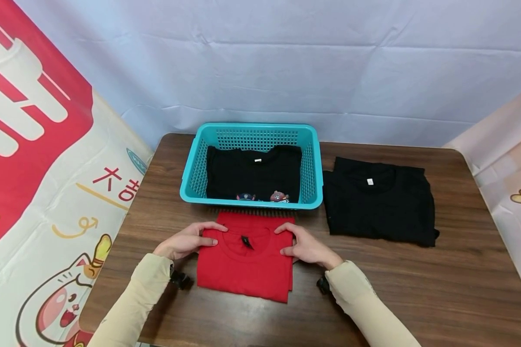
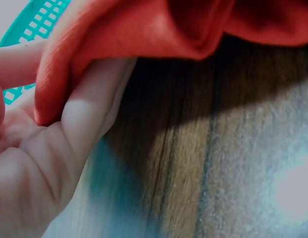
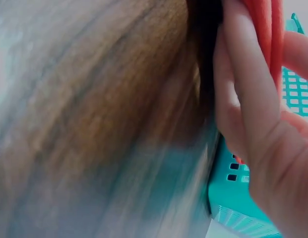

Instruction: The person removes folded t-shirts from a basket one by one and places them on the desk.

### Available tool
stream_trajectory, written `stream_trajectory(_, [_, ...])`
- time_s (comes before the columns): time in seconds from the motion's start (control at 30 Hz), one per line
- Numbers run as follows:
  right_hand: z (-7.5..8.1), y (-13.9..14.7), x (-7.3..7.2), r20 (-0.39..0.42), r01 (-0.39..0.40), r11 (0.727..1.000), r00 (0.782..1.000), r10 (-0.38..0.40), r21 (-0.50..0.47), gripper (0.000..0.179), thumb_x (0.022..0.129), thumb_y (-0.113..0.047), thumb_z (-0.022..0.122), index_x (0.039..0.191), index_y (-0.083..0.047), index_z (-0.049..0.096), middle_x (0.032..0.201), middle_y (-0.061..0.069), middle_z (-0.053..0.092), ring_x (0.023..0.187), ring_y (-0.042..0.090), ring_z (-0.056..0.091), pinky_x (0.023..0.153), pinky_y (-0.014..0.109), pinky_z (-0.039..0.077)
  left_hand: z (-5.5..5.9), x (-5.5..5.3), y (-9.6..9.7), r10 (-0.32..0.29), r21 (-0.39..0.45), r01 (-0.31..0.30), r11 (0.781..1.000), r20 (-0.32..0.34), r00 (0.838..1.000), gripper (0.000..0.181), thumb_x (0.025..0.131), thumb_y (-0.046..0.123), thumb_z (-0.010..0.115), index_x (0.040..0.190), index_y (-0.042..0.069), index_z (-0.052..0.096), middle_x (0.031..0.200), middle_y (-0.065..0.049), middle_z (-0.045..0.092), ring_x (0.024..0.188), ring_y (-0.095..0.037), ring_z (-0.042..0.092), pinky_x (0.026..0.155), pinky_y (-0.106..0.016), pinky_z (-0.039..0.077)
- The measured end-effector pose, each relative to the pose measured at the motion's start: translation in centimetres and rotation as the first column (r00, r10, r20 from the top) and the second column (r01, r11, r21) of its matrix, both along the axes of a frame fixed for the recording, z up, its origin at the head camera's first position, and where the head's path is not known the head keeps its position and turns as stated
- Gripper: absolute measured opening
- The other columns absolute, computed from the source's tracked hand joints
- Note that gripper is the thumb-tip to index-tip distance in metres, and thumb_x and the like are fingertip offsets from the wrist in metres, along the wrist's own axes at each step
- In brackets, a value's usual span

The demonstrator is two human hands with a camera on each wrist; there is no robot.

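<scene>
Red shirt [image 1: 245, 262], folded into a neat rectangle, lies on the wooden table [image 1: 417, 289] just in front of the teal basket [image 1: 314, 159], its far edge right beside the basket's near wall. Left hand [image 1: 184, 242] pinches the shirt's far left corner, and the left wrist view shows fingers [image 2: 89, 119] tucked under the red cloth with the thumb on top. Right hand [image 1: 306, 248] grips the far right corner the same way; the right wrist view has red fabric [image 3: 265, 25] caught between finger and thumb, basket mesh close behind. So both hands are grasping the shirt, one at each side.

Looking outward: inside the basket one black shirt [image 1: 253, 173] already lies folded, small printed figures showing at its near edge. To the right of the basket a second black shirt [image 1: 377, 202] lies folded on the table, well apart from the hands.

By my reading, folding of the red one looks finished and one garment is stowed; the red shirt and the black one on the table remain outside the basket.
</scene>
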State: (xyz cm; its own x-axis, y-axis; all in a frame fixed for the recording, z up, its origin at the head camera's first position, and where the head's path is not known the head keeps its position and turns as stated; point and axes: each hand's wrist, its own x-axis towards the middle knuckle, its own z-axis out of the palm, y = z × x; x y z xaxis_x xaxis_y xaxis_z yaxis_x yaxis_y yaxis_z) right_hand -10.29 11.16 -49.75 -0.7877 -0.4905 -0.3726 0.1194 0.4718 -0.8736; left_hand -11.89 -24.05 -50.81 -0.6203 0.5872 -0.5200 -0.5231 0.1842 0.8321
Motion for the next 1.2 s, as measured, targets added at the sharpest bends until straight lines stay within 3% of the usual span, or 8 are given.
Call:
stream_trajectory(0.33, [-0.13, -0.55, 0.02, -0.052, 0.047, 0.994, 0.998, -0.042, 0.099, 0.042, 0.08, -0.003, 0.073, 0.119, -0.012, 0.059, 0.118, 0.013, 0.054, 0.098, 0.023, 0.051, 0.063, 0.03, 0.05, 0.18, -0.2, 0.12, -0.035, -0.119, 0.027, 0.993, -0.063, 0.997, 0.047, 0.09, 0.009, 0.064, 0.135, 0.008, 0.05, 0.111, -0.013, 0.063, 0.083, -0.021, 0.069, 0.076, -0.037, 0.059])
stream_trajectory(0.6, [0.26, -0.91, 0.15, -0.118, 0.041, 0.983, 0.993, -0.02, 0.179, 0.042, 0.079, -0.005, 0.075, 0.118, -0.013, 0.062, 0.118, 0.01, 0.058, 0.1, 0.022, 0.052, 0.077, 0.032, 0.047, 0.53, -0.24, 0.24, -0.078, -0.19, 0.054, 0.98, -0.117, 0.99, 0.045, 0.09, 0.011, 0.066, 0.133, 0.01, 0.053, 0.107, -0.012, 0.064, 0.077, -0.02, 0.068, 0.073, -0.033, 0.058])
stream_trajectory(0.83, [0.25, -0.93, 0.11, -0.121, 0.039, 0.976, 0.993, -0.013, 0.213, 0.042, 0.078, -0.006, 0.075, 0.118, -0.014, 0.063, 0.119, 0.009, 0.059, 0.102, 0.022, 0.051, 0.082, 0.034, 0.047, 0.52, -0.31, 0.18, -0.127, -0.238, 0.085, 0.967, -0.164, 0.978, 0.044, 0.09, 0.012, 0.065, 0.132, 0.008, 0.053, 0.102, -0.012, 0.066, 0.073, -0.018, 0.066, 0.071, -0.029, 0.056])
stream_trajectory(1.2, [0.4, -0.78, 0.13, -0.117, 0.028, 0.974, 0.993, -0.001, 0.224, 0.042, 0.079, -0.007, 0.075, 0.119, -0.014, 0.062, 0.123, 0.01, 0.057, 0.107, 0.024, 0.051, 0.091, 0.044, 0.048, 0.88, -0.12, 0.63, -0.12, -0.276, 0.069, 0.959, -0.171, 0.978, 0.04, 0.092, 0.012, 0.063, 0.131, 0.009, 0.055, 0.098, -0.009, 0.066, 0.069, -0.016, 0.065, 0.065, -0.031, 0.057])
